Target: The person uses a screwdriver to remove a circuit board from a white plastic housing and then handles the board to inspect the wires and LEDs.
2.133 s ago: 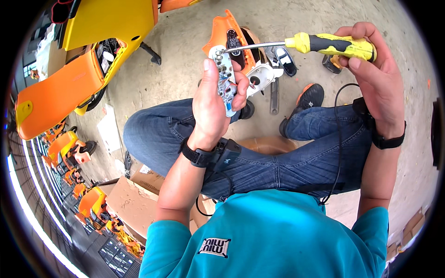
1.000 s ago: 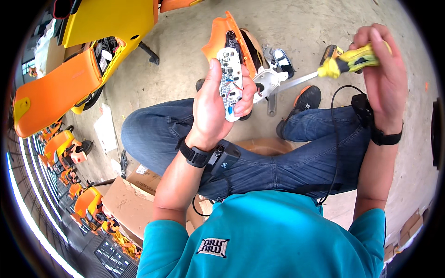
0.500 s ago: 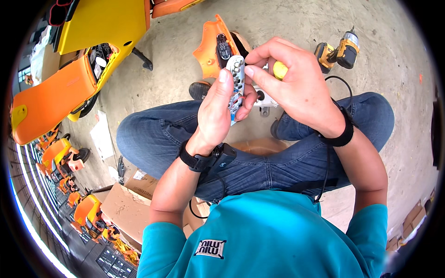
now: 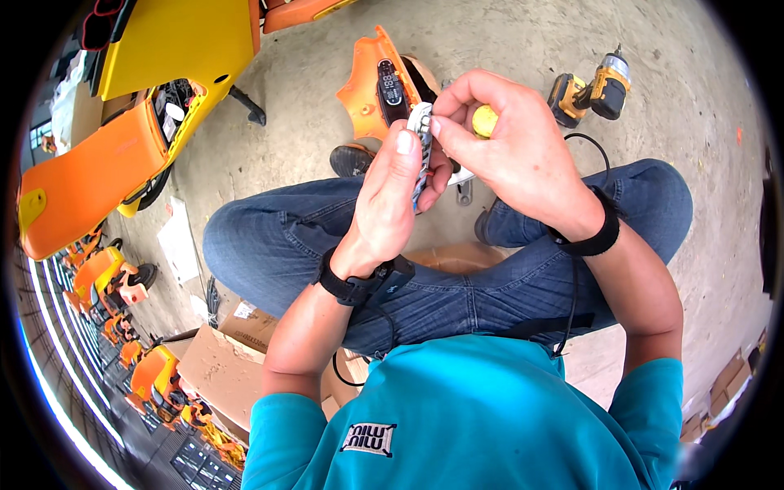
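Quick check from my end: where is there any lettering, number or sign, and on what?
Teal shirt: dark lettering on a pale patch, upside down in view.
Black display panel: small pale digits.
Cardboard box: dark print, too small to read.
Black wrist device: pale mark, too small.
Circuit board in left hand: none readable.
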Available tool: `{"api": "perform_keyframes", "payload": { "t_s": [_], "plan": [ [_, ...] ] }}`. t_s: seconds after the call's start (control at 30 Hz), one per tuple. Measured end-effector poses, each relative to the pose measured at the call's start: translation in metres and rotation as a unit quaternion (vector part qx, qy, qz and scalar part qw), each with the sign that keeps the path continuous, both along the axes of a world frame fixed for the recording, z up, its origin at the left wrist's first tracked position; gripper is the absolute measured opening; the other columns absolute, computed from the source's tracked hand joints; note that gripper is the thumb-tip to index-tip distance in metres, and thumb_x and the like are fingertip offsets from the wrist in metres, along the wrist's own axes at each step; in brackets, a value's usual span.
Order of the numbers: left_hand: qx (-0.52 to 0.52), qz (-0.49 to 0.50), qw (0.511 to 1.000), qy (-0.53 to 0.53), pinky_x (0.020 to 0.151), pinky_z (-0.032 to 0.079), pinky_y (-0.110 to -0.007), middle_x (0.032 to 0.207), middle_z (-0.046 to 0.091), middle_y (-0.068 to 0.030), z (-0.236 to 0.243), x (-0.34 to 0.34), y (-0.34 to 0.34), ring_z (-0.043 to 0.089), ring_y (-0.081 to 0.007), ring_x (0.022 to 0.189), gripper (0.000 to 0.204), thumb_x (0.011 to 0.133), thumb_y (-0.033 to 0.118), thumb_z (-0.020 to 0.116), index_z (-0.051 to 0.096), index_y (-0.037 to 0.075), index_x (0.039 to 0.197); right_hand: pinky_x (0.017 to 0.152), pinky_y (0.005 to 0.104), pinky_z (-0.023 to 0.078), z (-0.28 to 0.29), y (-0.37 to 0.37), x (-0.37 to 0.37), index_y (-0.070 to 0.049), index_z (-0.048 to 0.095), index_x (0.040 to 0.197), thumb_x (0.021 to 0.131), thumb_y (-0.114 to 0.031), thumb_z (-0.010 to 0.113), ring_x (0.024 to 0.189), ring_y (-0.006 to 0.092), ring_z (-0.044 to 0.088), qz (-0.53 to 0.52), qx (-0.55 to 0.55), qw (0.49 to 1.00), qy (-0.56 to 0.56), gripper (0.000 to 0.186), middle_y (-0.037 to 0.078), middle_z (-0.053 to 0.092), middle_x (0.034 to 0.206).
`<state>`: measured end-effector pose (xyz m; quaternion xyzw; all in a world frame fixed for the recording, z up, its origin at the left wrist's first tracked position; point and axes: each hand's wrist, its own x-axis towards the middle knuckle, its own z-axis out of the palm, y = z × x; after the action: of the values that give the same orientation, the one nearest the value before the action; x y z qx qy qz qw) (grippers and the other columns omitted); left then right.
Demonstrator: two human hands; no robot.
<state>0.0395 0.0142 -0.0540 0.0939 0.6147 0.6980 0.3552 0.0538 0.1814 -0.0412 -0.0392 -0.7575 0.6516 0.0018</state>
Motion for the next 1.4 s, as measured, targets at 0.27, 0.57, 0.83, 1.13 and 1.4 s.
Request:
{"api": "perform_keyframes", "payload": {
  "t_s": [0.27,0.57,0.83,1.13,1.4],
  "plan": [
    [-0.003,0.009,1.000,-0.019,0.053,0.033,-0.021,0.075,0.051,-0.0033,0.000,0.001,0.001,0.039,-0.0062,0.059,0.047,0.101,0.046,0.024,0.046,0.004,0.102,0.067,0.0327,0.050,-0.005,-0.003,0.003,0.003,0.059,0.085,0.078,-0.004,0.064,0.073,0.0238,0.064,-0.025,-0.023,0.999,0.008,0.011,0.012,0.063,0.079],
    [0.013,0.089,0.993,-0.081,0.049,0.034,-0.022,0.070,0.053,-0.0056,-0.002,-0.001,-0.003,0.041,-0.0082,0.053,0.053,0.100,0.050,0.026,0.051,0.003,0.102,0.067,0.0296,0.046,-0.001,0.006,-0.002,0.000,0.060,0.087,0.080,-0.014,0.062,0.070,0.0169,0.059,-0.042,0.105,0.993,0.031,0.016,0.009,0.062,0.077],
    [0.134,0.115,0.970,-0.168,0.048,0.034,-0.023,0.071,0.053,-0.0073,0.007,-0.013,-0.012,0.040,-0.0106,0.051,0.051,0.101,0.047,0.025,0.049,0.003,0.104,0.045,0.0307,0.042,-0.191,0.118,-0.067,-0.001,0.058,0.078,0.081,-0.014,0.058,0.049,0.0146,0.050,-0.175,-0.052,0.946,-0.266,0.014,0.006,0.057,0.069],
    [0.110,0.157,0.960,-0.204,0.049,0.033,-0.024,0.069,0.052,-0.0087,0.002,-0.021,-0.022,0.040,-0.0107,0.051,0.052,0.101,0.047,0.021,0.048,0.003,0.105,0.040,0.0351,0.040,-0.325,0.132,-0.054,0.003,0.057,0.069,0.080,-0.011,0.059,0.043,0.0220,0.053,-0.286,-0.057,0.855,-0.429,0.018,0.010,0.057,0.061],
    [0.080,0.189,0.954,-0.219,0.046,0.030,-0.024,0.070,0.053,-0.0069,-0.009,-0.025,-0.020,0.038,-0.0100,0.047,0.053,0.100,0.049,0.023,0.050,0.003,0.106,0.045,0.0342,0.042,-0.350,0.135,-0.066,-0.002,0.055,0.060,0.077,-0.009,0.058,0.046,0.0206,0.055,-0.224,0.030,0.837,-0.499,0.018,0.008,0.056,0.057]
  ]
}}
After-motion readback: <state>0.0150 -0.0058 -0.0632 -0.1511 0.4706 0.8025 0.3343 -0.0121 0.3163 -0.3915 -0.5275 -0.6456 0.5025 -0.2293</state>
